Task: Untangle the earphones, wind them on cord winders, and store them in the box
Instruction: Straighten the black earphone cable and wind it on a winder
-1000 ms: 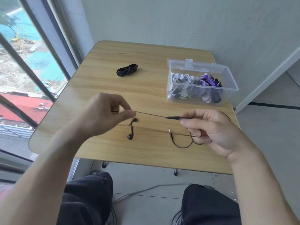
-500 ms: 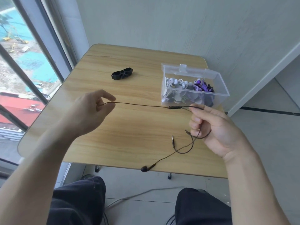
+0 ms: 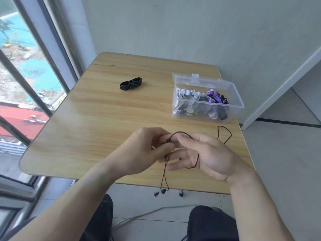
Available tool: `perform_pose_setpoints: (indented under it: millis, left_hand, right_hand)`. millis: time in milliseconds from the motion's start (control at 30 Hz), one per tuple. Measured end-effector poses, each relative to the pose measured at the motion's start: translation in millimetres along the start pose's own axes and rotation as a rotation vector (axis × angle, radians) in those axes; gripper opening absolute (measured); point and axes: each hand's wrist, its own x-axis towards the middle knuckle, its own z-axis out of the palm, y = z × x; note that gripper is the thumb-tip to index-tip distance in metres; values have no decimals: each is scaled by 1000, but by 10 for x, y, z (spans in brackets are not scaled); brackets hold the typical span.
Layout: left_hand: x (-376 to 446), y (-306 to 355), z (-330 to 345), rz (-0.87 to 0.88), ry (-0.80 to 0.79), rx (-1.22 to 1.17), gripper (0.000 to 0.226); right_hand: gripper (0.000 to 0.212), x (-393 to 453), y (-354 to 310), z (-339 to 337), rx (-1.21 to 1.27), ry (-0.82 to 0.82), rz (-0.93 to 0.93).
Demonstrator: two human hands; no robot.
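A black pair of earphones (image 3: 165, 173) is held over the table's front edge. My left hand (image 3: 147, 150) and my right hand (image 3: 205, 153) meet there, both pinching the thin cord. A short arc of cord rises between the fingers, and a loop (image 3: 225, 133) lies on the table to the right. Two strands hang down past the edge, ending in both earbuds (image 3: 160, 192). A black cord winder (image 3: 131, 83) lies alone at the back of the table. The clear plastic box (image 3: 175, 94) at the back right holds several wound white, purple and black earphones.
The wooden table (image 3: 97, 122) stands against a window on the left and a grey wall behind. A pale cable (image 3: 147, 213) runs across the tiled floor between my knees. The box's lid stands open at its back.
My hands, spread wide apart with the cord stretched between them, have come together at the table's front. The earbuds now hang side by side below the edge.
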Motion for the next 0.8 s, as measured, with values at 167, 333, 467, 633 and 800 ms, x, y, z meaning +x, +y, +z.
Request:
perform_pose_setpoints:
  millis: [167, 333, 467, 633, 800]
  left_hand:
    - [-26, -44, -145, -83, -63, 0, 23]
    - [-17, -79, -145, -18, 66, -11, 28]
    - [-14, -14, 149, 15, -112, -185, 54]
    - [21, 44, 112, -15, -217, -314, 30]
    - [14, -49, -268, -188, -249, -391, 38]
  right_hand:
    - [28, -78, -40, -102, -369, 464, -127]
    - [37, -97, -75, -258, -476, 670, -149]
    - [33, -45, -71, -38, -325, 434, -153]
    - [13, -54, -82, -101, -247, 529, -240]
    - [17, -142, -53, -406, -473, 976, -273]
